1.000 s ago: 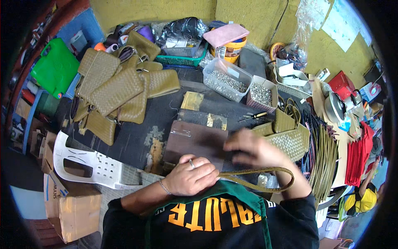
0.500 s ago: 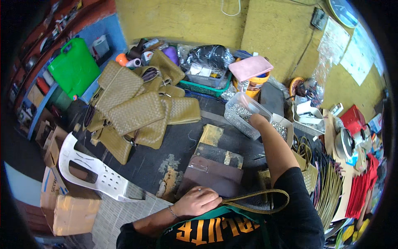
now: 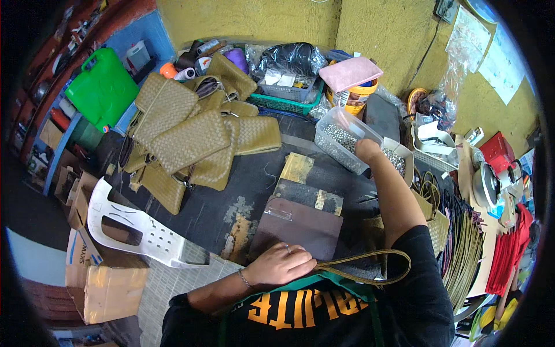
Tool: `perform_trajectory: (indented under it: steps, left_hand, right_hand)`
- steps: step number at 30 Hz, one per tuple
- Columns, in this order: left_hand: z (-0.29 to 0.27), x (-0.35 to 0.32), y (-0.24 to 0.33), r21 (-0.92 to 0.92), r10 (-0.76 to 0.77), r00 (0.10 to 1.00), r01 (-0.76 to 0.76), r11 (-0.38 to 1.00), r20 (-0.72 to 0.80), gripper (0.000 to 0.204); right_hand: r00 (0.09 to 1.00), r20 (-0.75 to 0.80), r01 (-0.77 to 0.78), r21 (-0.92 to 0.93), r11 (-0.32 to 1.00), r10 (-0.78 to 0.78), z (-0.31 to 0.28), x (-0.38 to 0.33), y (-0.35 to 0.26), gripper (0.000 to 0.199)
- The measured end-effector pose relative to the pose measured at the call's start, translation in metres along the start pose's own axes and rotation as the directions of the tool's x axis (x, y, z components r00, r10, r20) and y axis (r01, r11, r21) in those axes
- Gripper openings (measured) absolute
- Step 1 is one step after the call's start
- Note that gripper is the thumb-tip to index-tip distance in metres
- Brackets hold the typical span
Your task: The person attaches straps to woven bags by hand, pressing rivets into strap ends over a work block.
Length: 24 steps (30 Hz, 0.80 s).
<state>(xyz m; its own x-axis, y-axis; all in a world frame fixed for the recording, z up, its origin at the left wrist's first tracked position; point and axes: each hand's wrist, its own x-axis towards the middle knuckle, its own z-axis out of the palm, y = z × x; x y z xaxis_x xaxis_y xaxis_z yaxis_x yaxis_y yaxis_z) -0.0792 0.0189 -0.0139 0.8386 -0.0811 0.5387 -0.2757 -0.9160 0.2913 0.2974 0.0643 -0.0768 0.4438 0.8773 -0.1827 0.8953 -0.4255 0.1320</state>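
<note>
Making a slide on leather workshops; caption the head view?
Left hand pins an olive strap at the bench edge; right hand reaches into a clear box of metal fittings.

Olive woven pouches [image 3: 191, 141], green jerrycan [image 3: 103, 88], pink lid [image 3: 350, 73] (brown board [image 3: 298, 226]).

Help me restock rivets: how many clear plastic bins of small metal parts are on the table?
2. One clear bin lies beside the right hand, which reaches into it; a second bin is just right of that hand, partly hidden by the arm. More may be hidden in the clutter.
</note>
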Motion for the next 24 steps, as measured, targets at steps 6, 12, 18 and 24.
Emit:
perform_trajectory:
  steps: [6, 12, 18, 24]
  left_hand:
    - [-0.003, -0.003, 0.002, -0.043, -0.054, 0.998, 0.054, 0.998, 0.013, 0.026]
    - [-0.003, -0.007, 0.001, -0.063, -0.067, 0.997, 0.07, 0.996, 0.038, 0.027]
    - [-0.006, -0.002, 0.006, -0.088, -0.059, 0.996, 0.065, 0.994, 0.069, 0.027]
    - [0.001, 0.005, 0.002, -0.004, 0.001, 0.999, -0.001, 1.0, -0.053, 0.025]
  right_hand:
    - [0.987, 0.025, 0.157, -0.018, 0.988, -0.156, 0.0, 0.005, 0.0, 0.023]
    - [0.975, 0.008, 0.22, -0.019, 0.975, -0.22, -0.003, 0.005, -0.002, 0.023]
    - [0.947, -0.321, 0.098, 0.381, 0.92, 0.032, 0.009, -0.002, 0.014, 0.023]
    - [0.946, -0.316, 0.318, 0.948, -0.012, 0.077, -0.055, -0.094, -0.046, 0.012]
